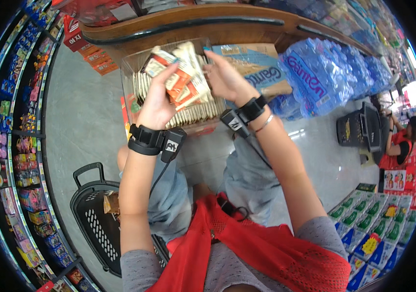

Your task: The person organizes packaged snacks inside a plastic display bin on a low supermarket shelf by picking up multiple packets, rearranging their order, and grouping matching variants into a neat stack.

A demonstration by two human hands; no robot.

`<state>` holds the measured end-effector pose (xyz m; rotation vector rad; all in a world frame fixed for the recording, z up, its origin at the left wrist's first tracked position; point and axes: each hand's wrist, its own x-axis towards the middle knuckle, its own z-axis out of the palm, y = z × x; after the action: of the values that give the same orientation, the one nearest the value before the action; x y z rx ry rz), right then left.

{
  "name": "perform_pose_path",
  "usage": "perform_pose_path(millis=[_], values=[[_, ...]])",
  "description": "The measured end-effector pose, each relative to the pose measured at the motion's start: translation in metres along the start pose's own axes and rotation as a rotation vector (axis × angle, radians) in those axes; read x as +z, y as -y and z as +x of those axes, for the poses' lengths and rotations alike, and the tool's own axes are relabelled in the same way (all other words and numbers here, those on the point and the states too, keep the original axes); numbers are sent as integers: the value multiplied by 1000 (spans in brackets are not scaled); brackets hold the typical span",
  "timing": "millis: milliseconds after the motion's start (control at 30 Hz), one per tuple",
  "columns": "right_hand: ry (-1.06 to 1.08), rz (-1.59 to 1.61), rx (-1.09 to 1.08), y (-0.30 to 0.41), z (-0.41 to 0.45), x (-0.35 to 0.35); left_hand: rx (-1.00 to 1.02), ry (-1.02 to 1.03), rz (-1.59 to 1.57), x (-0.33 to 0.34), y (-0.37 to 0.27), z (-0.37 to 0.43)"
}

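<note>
In my left hand (158, 100) is a loose bunch of snack packets (187, 89), white with orange and dark print, the thumb lying across them. The bunch is above a clear plastic bin (129, 106). Tight rows of similar packets (197, 116) stand on edge inside it, partly hidden by the bunch and the hand. My right hand (229, 80) is at the bin's right side, thumb and fingers apart, with nothing visible in it. Its fingertips are close to the held packets.
A wooden counter (189, 31) rises behind the bin. Right of it sit a Ganten carton (251, 51) and wrapped water bottles (313, 76). A black basket (98, 226) stands by my left leg. Shelves (29, 146) line the left; another person (399, 146) sits far right beside another basket (354, 126).
</note>
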<state>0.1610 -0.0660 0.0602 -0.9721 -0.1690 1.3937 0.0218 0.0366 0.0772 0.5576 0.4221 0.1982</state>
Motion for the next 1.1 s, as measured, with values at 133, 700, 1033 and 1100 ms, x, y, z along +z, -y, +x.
perform_pose_path(millis=[133, 700, 1033, 1100], values=[[95, 21, -95, -13, 30, -6, 53, -52, 385, -5, 10, 45], [-79, 261, -11, -50, 38, -31, -164, -148, 327, -24, 35, 56], [-215, -68, -53, -17, 11, -17, 34, -262, 92, -57, -2, 71], [-294, -37, -119, -12, 13, -18, 168, -362, 6, -69, -5, 85]])
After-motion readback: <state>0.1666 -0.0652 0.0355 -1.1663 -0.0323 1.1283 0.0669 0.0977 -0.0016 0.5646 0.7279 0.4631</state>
